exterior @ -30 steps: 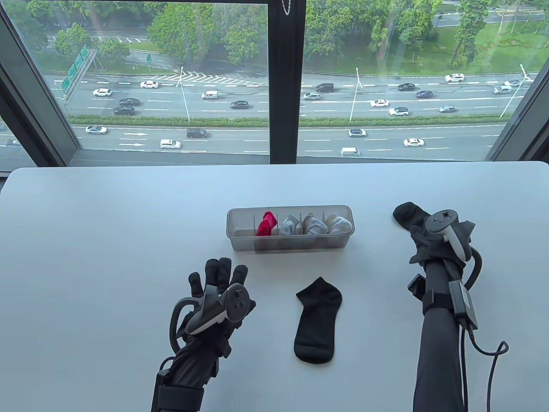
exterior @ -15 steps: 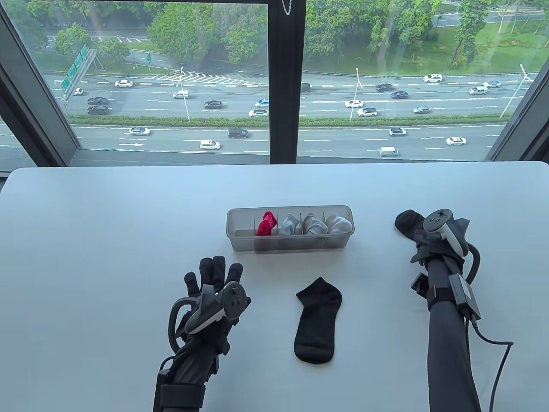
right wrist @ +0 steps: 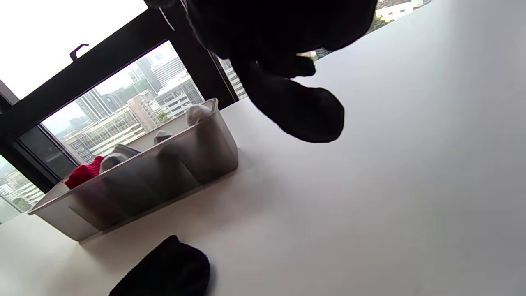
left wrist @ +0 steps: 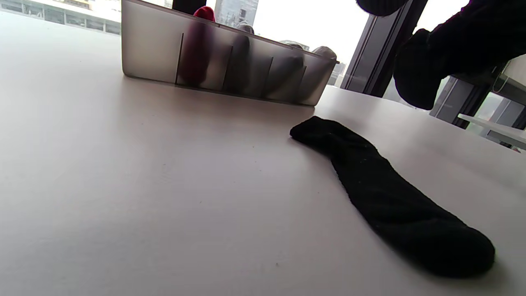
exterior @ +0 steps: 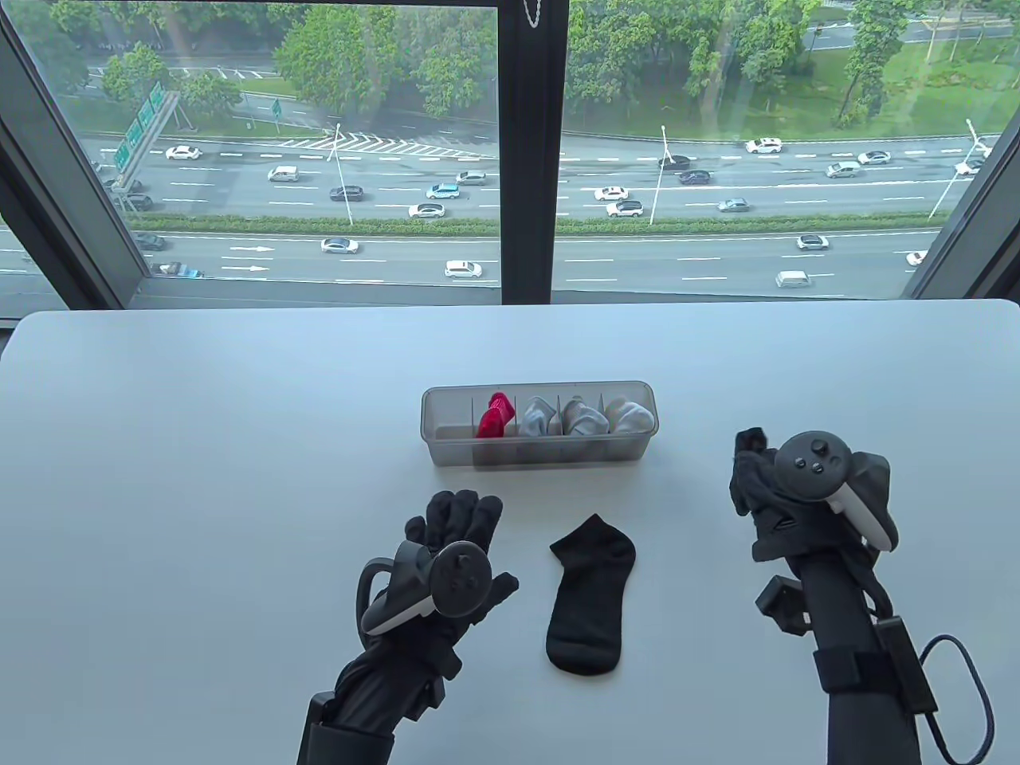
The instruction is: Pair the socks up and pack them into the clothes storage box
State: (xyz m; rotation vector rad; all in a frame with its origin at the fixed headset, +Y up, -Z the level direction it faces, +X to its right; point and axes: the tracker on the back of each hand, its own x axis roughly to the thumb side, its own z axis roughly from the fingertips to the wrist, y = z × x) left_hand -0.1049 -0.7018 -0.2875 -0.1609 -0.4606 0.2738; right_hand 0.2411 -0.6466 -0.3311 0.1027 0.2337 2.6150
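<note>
The right hand (exterior: 785, 498) grips one black sock (right wrist: 302, 111) above the table while its mate (exterior: 590, 594) lies flat before the box (exterior: 539, 458), beside the open, empty left hand (exterior: 446, 558); the hanging sock could slip from the grip or land crooked on its mate.

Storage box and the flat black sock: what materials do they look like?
Storage box: looks like frosted translucent plastic, matte; the packed socks show as blurred shapes through its wall. Black sock: seemingly soft knit fabric, matte, lying limp and flat, with a ribbed-looking cuff.
</note>
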